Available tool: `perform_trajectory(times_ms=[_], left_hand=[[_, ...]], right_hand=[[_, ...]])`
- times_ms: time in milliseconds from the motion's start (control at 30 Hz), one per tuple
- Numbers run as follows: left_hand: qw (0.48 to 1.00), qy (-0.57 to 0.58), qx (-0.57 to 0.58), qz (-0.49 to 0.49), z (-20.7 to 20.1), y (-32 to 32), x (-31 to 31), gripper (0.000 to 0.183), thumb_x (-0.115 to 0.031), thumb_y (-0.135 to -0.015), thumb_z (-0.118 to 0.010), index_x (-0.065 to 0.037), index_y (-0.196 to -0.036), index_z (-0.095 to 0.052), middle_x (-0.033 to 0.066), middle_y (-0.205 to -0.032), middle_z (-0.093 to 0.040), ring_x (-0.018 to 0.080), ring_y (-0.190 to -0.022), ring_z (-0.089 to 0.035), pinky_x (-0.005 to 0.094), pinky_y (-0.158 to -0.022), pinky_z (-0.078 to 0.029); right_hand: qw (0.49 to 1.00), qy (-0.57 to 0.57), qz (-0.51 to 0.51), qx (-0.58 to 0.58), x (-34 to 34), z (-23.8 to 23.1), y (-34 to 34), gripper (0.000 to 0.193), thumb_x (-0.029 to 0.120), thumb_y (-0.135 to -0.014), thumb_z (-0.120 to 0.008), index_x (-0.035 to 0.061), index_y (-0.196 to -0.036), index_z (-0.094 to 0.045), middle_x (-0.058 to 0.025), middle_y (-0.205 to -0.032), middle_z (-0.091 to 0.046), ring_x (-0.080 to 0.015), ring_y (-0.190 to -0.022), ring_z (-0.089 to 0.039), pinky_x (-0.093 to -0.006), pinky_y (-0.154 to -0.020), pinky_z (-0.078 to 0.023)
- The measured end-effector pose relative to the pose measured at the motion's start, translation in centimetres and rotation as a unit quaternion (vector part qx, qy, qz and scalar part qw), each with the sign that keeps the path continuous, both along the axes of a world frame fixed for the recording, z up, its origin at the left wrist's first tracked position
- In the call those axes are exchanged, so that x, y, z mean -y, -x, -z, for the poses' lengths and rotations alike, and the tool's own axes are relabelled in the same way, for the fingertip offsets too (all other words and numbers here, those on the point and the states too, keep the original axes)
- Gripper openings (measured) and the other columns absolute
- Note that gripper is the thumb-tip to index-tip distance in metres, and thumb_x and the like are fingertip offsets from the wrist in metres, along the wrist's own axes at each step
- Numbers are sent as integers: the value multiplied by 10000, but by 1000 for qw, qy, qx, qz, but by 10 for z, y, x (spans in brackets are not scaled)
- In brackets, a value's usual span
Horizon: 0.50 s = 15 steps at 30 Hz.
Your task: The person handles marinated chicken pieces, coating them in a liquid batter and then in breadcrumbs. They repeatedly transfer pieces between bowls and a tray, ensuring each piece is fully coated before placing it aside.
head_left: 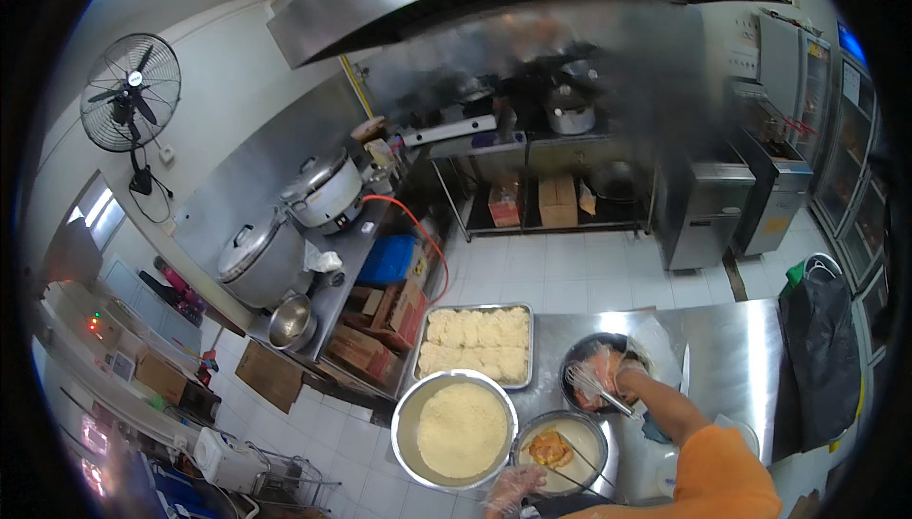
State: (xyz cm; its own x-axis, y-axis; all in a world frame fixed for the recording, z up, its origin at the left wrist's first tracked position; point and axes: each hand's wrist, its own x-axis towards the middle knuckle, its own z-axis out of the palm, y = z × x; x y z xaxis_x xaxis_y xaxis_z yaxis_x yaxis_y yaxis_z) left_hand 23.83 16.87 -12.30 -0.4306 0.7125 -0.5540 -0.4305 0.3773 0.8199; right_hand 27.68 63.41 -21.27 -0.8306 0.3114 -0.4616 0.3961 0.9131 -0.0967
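My right hand reaches into a black bowl of pinkish raw meat, its fingers hidden among the meat. A metal whisk leans across that bowl's near side, below the hand. Clear plastic shows at the bowl's far right. Wearing a clear plastic glove, my left hand is at the near left rim of a metal bowl of pale batter; its finger grip is unclear. An orange-coated piece of meat lies in the batter. Dark thin rods cross the same bowl.
A large metal bowl of pale crumbs stands left of the batter. Behind it, a tray holds rows of crumbed pieces. A knife lies right of the black bowl on the steel table. Large cookers stand on the left counter.
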Motion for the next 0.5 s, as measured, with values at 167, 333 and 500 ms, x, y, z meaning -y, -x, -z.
perform_trajectory(times_ms=[167,333,500], left_hand=[[997,-78,-9,11,9,4,-1,409,-327,-1015,-734,10,-1247,-730,95,-1076,-791,168,-968,-759,299,-837,-602],[995,-95,5,28,-12,10,-25,406,-301,-1007,-756,-9,-1286,-714,73,-1051,-774,104,-876,-717,277,-748,-562],[988,-118,-69,68,-60,13,-49,463,-240,-984,-789,5,-1355,-662,92,-1235,-723,152,-1085,-692,312,-913,-585]], right_hand=[[993,-55,107,-8,-5,-51,-21,255,198,-758,-794,109,-996,-815,-189,-1146,-768,-338,-1068,-736,-439,-929,-580],[968,42,234,-73,25,-203,-54,653,657,-909,-645,24,-969,-796,-295,-997,-747,-370,-893,-770,-449,-759,-607],[827,387,338,-226,117,-272,-96,323,330,-968,-768,38,-1101,-730,-73,-883,-758,-144,-799,-728,-327,-689,-584]])
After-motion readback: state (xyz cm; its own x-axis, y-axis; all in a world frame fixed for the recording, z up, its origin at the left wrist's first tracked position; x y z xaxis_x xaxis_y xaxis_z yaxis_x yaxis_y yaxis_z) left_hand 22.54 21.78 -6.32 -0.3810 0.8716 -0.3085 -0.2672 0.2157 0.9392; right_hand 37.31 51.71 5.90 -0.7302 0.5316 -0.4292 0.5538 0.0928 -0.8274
